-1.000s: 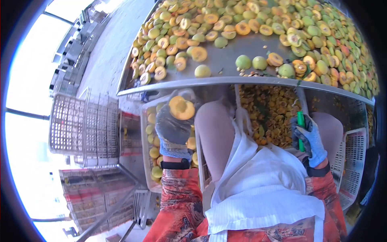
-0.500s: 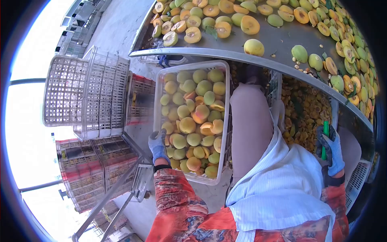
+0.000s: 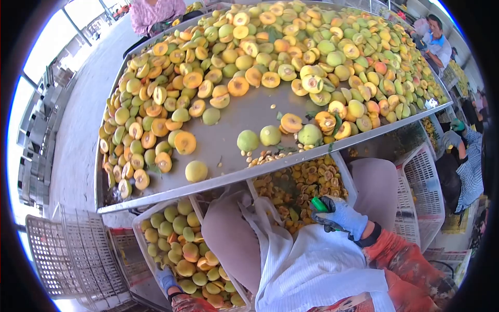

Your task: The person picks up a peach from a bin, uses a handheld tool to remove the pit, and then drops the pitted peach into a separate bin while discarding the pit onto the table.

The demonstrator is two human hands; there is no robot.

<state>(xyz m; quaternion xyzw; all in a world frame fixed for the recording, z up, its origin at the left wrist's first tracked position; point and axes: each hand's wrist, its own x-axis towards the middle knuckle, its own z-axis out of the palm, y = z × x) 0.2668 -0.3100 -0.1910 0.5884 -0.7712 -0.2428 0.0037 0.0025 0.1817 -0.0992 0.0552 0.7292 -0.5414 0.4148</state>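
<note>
My left hand [image 3: 167, 279], in a grey-blue glove, grips the left rim of a pale plastic crate [image 3: 139, 229] full of whole and cut yellow-green fruit. In my right hand [image 3: 340, 216], gloved with dark fingertips, is a green-handled tool [image 3: 319, 205]; its working end cannot be made out. That hand is above my lap, beside a second crate holding small fruit pieces [image 3: 306, 187]. Beyond both hands is a metal table [image 3: 234, 132] with many halved and whole fruits [image 3: 248, 140] and some loose pits [image 3: 267, 157].
The table's raised metal edge [image 3: 208, 188] runs above my knees. White crates [image 3: 73, 249] are stacked at the left, and another crate [image 3: 423, 187] stands at the right. Across the table is a person in a pink patterned top [image 3: 156, 15]; other people are at the right.
The view has swung up and to the right, showing more of the table and other people. My left hand remains at the crate rim, and my right hand still holds the green-handled tool.
</note>
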